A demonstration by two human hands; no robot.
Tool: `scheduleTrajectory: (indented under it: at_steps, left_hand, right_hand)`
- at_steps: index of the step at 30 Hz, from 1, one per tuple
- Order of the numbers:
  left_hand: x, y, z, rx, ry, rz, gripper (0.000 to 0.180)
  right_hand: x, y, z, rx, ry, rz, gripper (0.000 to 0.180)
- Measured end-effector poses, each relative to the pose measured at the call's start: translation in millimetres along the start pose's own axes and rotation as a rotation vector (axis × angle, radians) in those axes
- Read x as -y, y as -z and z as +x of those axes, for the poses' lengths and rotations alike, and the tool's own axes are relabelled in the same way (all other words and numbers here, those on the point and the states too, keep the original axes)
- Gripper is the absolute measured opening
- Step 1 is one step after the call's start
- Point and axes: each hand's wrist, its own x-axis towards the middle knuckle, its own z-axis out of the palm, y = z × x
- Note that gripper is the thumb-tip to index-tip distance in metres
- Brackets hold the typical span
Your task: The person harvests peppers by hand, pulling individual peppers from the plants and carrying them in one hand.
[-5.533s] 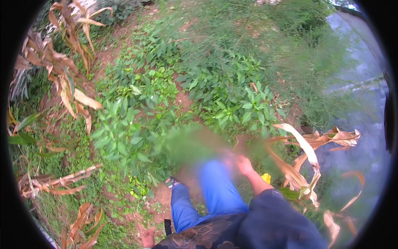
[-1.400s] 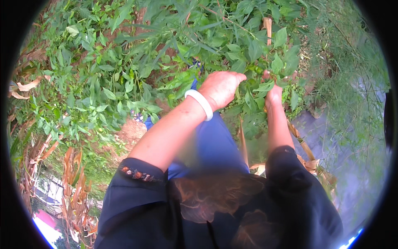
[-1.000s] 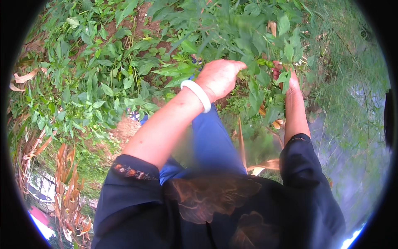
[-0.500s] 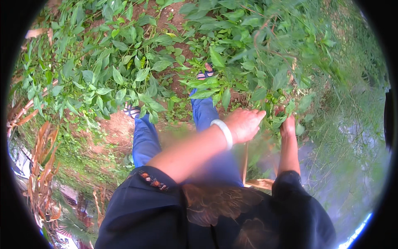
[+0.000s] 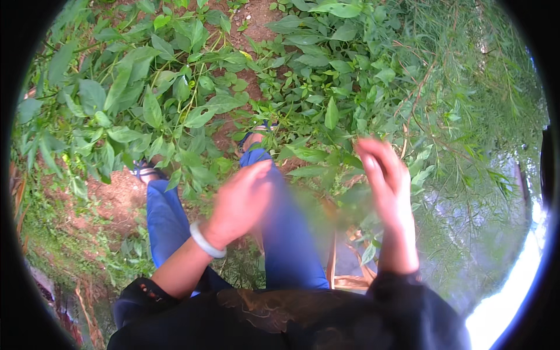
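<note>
My left hand (image 5: 242, 201), with a pale bangle (image 5: 206, 240) at the wrist, hangs over my blue trouser legs (image 5: 286, 227). Motion smears its fingers, and whatever might be in them cannot be made out. Farther right, my right hand (image 5: 386, 181) is raised beside low leafy plants (image 5: 326, 111). Its fingers are stretched out with the thumb a little apart, and nothing shows in them. The plants look like pepper plants, with broad pointed leaves. More of them (image 5: 151, 108) grow at the left.
Bare reddish soil (image 5: 105, 204) shows between the plants at the left and in a strip (image 5: 254, 29) at the top. Feathery green foliage (image 5: 466, 116) fills the right side. Dry tan stalks (image 5: 350, 282) lie near my right leg. My sandalled feet (image 5: 254, 140) stand among the leaves.
My hands have parted: the left has drawn back leftward, away from the plant at the right. The right has come off that plant's leaves. My view has shifted, and my legs appear farther left.
</note>
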Motion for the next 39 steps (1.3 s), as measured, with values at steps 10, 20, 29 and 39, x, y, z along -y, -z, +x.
scheduleTrajectory:
  at_steps: [10, 20, 29, 39]
  left_hand:
    - [150.1, 3.2, -7.1, -0.082, 0.298, -0.077, 0.031]
    - [152.1, 13.8, 18.0, -0.148, 0.429, -0.379, 0.032]
    - [168.2, 7.0, 14.1, -0.186, 0.402, -0.331, 0.032]
    - [163.1, 2.7, 17.7, -0.137, 0.351, -0.247, 0.031]
  right_hand:
    - [-136.2, -134.1, 277.4, 0.672, 0.048, -1.108, 0.023]
    - [-241.6, -9.1, 357.4, -0.014, 0.292, -1.119, 0.034]
    - [-229.0, 117.5, 299.2, -0.094, -0.474, -0.174, 0.024]
    - [-182.8, 40.7, 233.0, 0.584, 0.193, -1.32, 0.032]
